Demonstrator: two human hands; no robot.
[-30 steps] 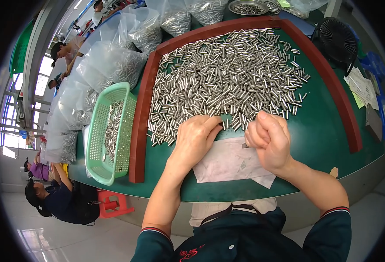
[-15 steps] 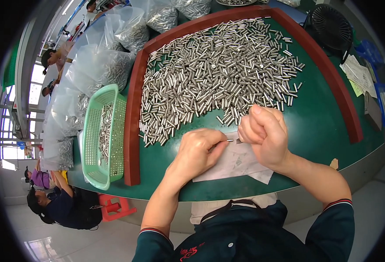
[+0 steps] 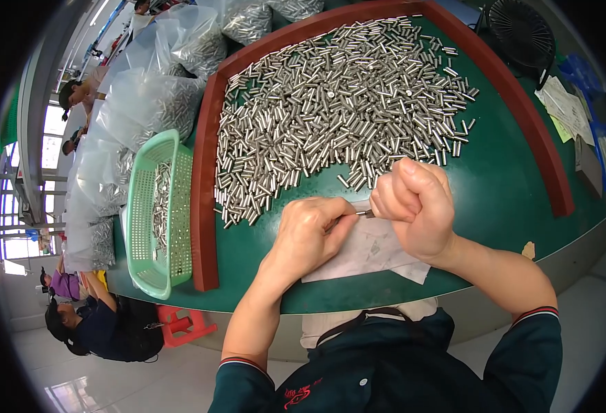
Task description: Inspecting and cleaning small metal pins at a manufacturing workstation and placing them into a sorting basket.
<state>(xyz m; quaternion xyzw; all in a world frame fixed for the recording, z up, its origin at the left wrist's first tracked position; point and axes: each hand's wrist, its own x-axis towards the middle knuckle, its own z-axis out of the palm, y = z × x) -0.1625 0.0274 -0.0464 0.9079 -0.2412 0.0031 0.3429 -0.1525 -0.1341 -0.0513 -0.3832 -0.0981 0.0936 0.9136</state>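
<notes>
My left hand (image 3: 315,230) pinches a small metal pin (image 3: 363,213) between thumb and fingertips. Curled into a fist with the thumb on top, my right hand (image 3: 418,206) grips something mostly hidden inside it; a small dark end meets the pin. Both hands are above a pale, stained cloth (image 3: 368,249) on the green tabletop (image 3: 482,189). Just beyond them spreads a large heap of short shiny metal pins (image 3: 337,96), all much alike in shape.
A red-brown raised frame (image 3: 205,186) borders the heap on its left, far and right sides. To the left stand a green basket (image 3: 135,234) holding pins and several clear bags (image 3: 138,107) of pins. A black fan (image 3: 521,34) sits far right, near papers (image 3: 563,110). People work at left.
The gap between the pin in my left hand and the dark end at my right hand has closed; they now meet. The whole view has shifted slightly.
</notes>
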